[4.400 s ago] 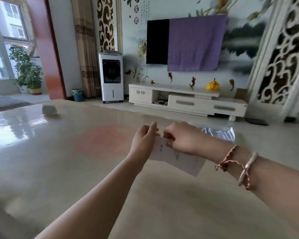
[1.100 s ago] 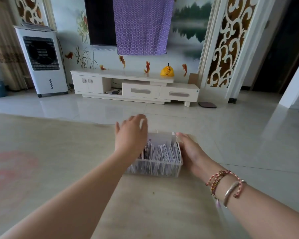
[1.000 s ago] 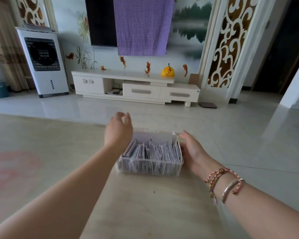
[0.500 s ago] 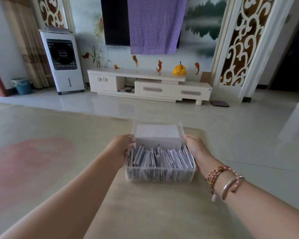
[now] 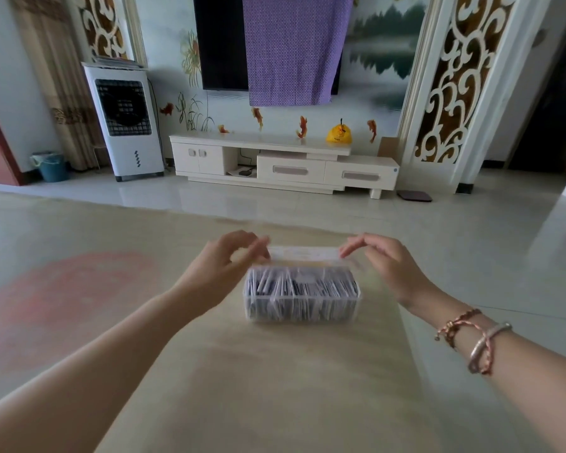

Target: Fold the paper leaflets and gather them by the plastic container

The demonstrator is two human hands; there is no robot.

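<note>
Resting on the beige table [image 5: 275,387], the clear plastic container [image 5: 303,310] runs left to right, packed with folded leaflets [image 5: 299,286]. Above its far edge, left hand [image 5: 221,269] and right hand [image 5: 384,264] pinch a white leaflet [image 5: 304,253] by its ends; print too blurred to read.

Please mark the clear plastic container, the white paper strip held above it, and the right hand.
Clear plastic container [image 5: 303,311], head view: on its near wall.
White paper strip [image 5: 304,253], head view: on the middle of its face.
Right hand [image 5: 384,264], head view: on the back of the hand.
</note>
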